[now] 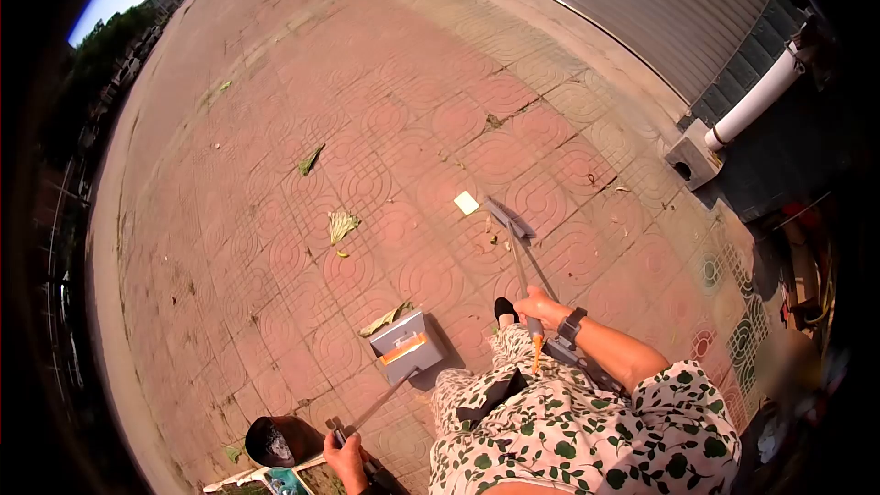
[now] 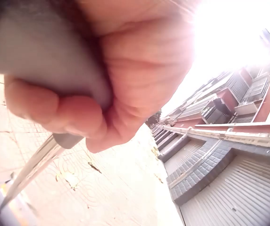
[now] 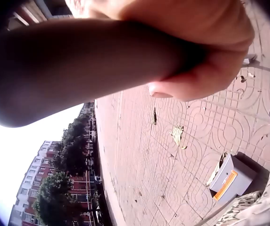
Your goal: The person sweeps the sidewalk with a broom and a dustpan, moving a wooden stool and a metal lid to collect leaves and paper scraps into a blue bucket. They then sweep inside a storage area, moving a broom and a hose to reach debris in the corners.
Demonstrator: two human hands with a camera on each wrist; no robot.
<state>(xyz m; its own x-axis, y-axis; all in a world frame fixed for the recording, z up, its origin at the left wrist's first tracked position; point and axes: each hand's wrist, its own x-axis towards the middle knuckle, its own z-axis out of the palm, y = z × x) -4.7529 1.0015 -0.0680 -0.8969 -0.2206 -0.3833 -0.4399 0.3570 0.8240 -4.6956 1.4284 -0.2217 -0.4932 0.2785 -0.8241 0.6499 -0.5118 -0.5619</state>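
Note:
My right hand [image 1: 543, 309], with a dark watch on its wrist, grips the handle of a broom. The grey broom head [image 1: 510, 218] is at the paving, just right of a pale yellow square [image 1: 467, 203]. Low in the head view, my left hand [image 1: 346, 460] holds the long handle of a grey dustpan [image 1: 390, 337] with an orange comb-like strip. A wilted leaf [image 1: 383, 320] lies along the dustpan's far edge. In the left wrist view, curled fingers [image 2: 54, 106] wrap the grey grip; the right wrist view shows the thick broom handle [image 3: 78, 66] close up.
Beyond the dustpan lie a pale leaf [image 1: 343, 225] and a greener leaf [image 1: 311, 160] on patterned red paving. A dark bucket [image 1: 286, 440] stands at lower left. On the right are a roller shutter [image 1: 642, 9], a white pipe [image 1: 756, 96] and a concrete block [image 1: 694, 158].

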